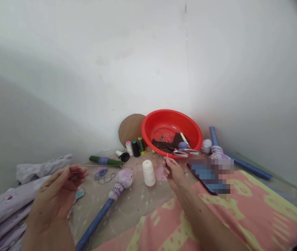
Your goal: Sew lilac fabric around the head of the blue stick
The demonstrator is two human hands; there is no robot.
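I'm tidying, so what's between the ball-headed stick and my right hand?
In the head view, the white thread cone stands there, near your right hand.

There are five spools (148, 173), three blue sticks (96, 221) and two balls (206, 146). Basin (173, 121), scissors (186, 153), disc (130, 129) and green tube (114, 162) number one each.

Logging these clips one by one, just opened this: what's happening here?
A person's right hand pinches a thin, needle-like piece in front of the red basin. The left hand is raised and curled; whether it grips anything is unclear. Between the hands, a white thread cone stands upright.
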